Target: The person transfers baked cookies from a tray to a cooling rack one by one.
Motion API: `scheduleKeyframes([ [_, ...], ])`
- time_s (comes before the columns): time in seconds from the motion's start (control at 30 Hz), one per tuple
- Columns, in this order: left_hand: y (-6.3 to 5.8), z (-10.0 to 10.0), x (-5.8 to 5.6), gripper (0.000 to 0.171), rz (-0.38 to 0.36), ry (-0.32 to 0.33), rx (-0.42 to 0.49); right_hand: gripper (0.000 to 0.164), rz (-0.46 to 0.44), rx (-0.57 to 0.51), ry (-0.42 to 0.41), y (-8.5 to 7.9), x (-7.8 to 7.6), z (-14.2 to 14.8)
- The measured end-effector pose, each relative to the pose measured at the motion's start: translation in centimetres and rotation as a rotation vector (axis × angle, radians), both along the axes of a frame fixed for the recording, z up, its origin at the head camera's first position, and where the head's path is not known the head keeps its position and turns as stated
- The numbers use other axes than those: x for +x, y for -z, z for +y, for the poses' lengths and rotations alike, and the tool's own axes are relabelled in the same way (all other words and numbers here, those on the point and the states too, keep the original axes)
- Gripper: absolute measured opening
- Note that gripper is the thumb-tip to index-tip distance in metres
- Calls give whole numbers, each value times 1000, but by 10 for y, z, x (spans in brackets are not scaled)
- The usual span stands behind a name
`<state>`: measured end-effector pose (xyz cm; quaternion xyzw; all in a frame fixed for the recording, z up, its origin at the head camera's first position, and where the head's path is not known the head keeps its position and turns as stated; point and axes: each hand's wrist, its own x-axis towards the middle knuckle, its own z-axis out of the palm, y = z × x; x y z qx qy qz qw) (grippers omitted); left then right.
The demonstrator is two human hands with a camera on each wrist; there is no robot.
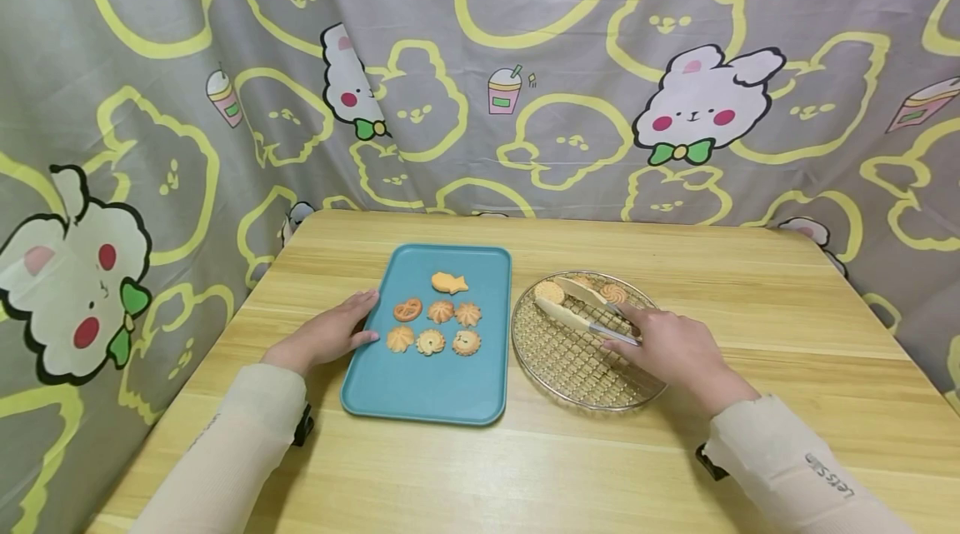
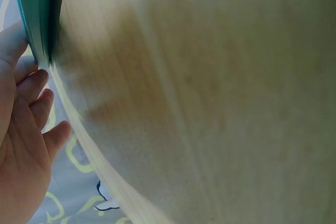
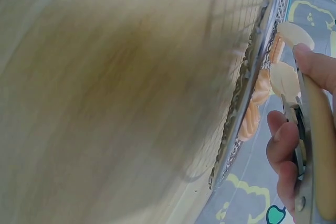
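Observation:
My right hand [image 1: 678, 351] grips metal tongs [image 3: 320, 150] with pale tips, reaching low over a round wire rack [image 1: 577, 380]. The spread tips straddle a round pale cookie [image 1: 550, 292] at the rack's far left. Beside it on the rack lie a swirl cookie [image 1: 613, 293] and another cookie partly hidden behind the tongs. My left hand [image 1: 330, 334] rests against the left edge of a teal tray [image 1: 427, 392], its fingers extended and loose. On the tray are a fish-shaped cookie [image 1: 448, 282], a pretzel cookie [image 1: 408, 310], and several swirled and round cookies [image 1: 441, 311].
Tray and rack stand side by side on a wooden table [image 1: 420, 476], with a narrow gap between them. A patterned curtain [image 1: 450, 9] hangs behind the table and along its left side.

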<state>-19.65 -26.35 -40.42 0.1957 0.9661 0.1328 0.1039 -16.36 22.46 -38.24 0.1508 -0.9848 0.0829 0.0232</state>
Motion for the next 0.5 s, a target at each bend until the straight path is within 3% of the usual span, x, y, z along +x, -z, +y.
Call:
scheduleKeyframes([
  [0.5,1,0,-1,70,11,2,-10,74,-27,-6,2,2,-2,1],
])
